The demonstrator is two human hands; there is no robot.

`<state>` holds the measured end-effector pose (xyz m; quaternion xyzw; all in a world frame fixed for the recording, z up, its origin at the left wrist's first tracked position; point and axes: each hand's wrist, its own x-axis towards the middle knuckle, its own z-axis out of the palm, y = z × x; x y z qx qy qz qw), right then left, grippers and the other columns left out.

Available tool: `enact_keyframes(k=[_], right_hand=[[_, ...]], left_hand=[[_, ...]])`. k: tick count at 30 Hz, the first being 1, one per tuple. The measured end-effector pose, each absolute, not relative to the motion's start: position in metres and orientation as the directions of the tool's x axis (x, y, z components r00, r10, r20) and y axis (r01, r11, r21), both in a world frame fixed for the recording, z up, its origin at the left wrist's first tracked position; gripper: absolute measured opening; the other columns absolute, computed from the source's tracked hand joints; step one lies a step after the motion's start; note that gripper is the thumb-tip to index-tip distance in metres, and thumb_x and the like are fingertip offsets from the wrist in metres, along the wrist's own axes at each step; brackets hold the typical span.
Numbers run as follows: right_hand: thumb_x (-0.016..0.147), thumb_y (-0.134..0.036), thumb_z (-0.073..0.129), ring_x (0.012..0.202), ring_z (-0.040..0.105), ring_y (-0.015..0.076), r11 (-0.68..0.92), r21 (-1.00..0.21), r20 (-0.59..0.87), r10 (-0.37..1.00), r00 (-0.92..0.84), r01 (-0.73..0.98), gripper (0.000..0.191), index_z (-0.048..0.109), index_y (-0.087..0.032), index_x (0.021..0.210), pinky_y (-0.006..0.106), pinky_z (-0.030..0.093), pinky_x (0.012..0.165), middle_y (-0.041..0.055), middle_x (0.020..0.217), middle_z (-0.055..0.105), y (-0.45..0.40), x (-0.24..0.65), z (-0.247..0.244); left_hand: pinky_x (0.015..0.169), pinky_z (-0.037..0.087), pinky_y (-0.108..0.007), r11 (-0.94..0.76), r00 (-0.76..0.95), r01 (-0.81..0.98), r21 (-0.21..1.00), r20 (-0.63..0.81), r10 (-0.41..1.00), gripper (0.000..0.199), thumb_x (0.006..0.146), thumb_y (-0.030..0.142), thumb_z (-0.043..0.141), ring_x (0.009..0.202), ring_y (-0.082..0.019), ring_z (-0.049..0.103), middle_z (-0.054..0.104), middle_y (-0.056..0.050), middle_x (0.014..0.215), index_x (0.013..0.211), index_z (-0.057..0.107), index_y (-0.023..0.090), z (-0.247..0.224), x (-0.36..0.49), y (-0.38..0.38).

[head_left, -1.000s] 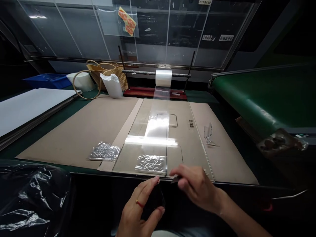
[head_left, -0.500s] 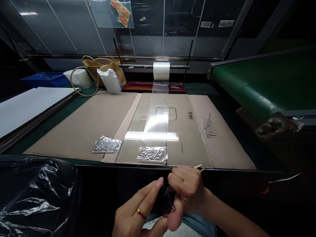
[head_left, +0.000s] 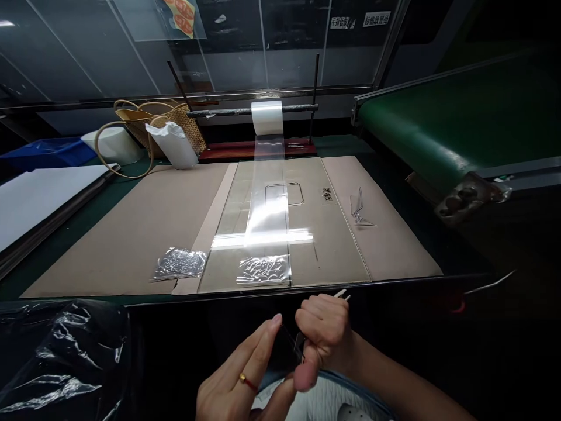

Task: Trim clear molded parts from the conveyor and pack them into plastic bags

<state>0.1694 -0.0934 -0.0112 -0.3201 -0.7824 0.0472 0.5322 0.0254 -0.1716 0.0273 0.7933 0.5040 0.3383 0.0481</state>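
My left hand (head_left: 243,383), with a ring and a red thread, holds a dark flat piece (head_left: 283,351) between fingers and thumb. Its exact material is hidden in shadow. My right hand (head_left: 322,336) is closed around a small tool (head_left: 342,294) with pale tips sticking out past the knuckles. A small metal edge (head_left: 298,344) shows where the tool meets the dark piece. Both hands are over my lap, in front of the table's dark front edge (head_left: 280,292).
A cardboard sheet (head_left: 131,245) on the table carries a clear film strip (head_left: 267,199) from a roll (head_left: 266,117), crumpled plastic pieces (head_left: 179,263) and a clear bent piece (head_left: 357,204). A black plastic bag (head_left: 56,362) lies left; a green conveyor belt (head_left: 451,111) runs right.
My right hand has closed around the tool and come nearer my left hand. The whole scene has slid left and upward in view as my head turned.
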Motion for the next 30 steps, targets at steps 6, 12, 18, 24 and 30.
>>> enact_keyframes(k=[6,12,18,24,30], right_hand=[[0.065,-0.084,0.027,0.039,0.030,0.0054,0.582,-0.813,0.571,0.804,-0.166,0.022,0.069,0.040,-0.018,0.050,0.022,0.022,0.038,-0.0047,0.045,0.034,-0.092,0.176,-0.009],[0.063,-0.057,0.067,0.090,0.058,0.0194,0.307,-0.950,0.295,0.803,-0.518,-0.065,0.063,0.054,-0.021,0.114,0.028,0.048,0.074,0.0077,0.104,0.060,-0.104,0.187,-0.006],[0.073,-0.042,0.064,0.098,0.058,0.0188,0.213,-0.938,0.071,0.891,-0.448,0.275,0.043,0.057,-0.025,0.112,0.026,0.049,0.080,0.0036,0.110,0.060,-0.092,0.204,0.011],[0.079,-0.051,0.054,0.094,0.059,0.0203,0.363,-0.631,0.025,0.893,-0.449,0.686,0.048,0.052,-0.026,0.120,0.031,0.051,0.073,0.0032,0.116,0.057,-0.025,0.210,0.033],[0.081,-0.040,0.057,0.078,0.061,0.0175,0.560,-0.329,0.022,0.810,-0.587,0.760,0.039,0.052,-0.026,0.117,0.030,0.047,0.067,0.0016,0.111,0.058,0.019,0.167,0.022]], left_hand=[[0.097,0.044,-0.028,-0.418,0.178,0.741,0.526,0.446,0.877,0.060,0.076,0.019,0.063,0.109,-0.019,0.056,0.058,-0.006,0.120,0.131,0.039,0.017,0.029,0.026,-0.165],[0.099,0.042,-0.035,-0.151,-0.072,0.182,0.972,0.166,0.983,0.051,0.075,0.038,0.065,0.114,-0.023,0.051,0.057,-0.003,0.122,0.121,0.043,0.030,0.023,0.037,-0.156],[0.099,0.042,-0.039,-0.270,0.023,0.293,0.917,0.276,0.961,0.056,0.083,0.040,0.054,0.120,-0.024,0.046,0.050,-0.008,0.130,0.134,0.032,0.027,-0.003,0.021,-0.132],[0.091,0.045,-0.044,-0.514,0.254,0.770,0.378,0.557,0.791,0.030,0.084,0.011,0.051,0.108,-0.022,0.055,0.063,-0.005,0.113,0.112,0.057,0.022,-0.027,-0.012,-0.086],[0.087,0.046,-0.042,-0.521,0.255,0.775,0.358,0.577,0.776,0.021,0.083,0.011,0.054,0.099,-0.021,0.058,0.067,-0.003,0.104,0.100,0.062,0.020,-0.027,-0.013,-0.076]])
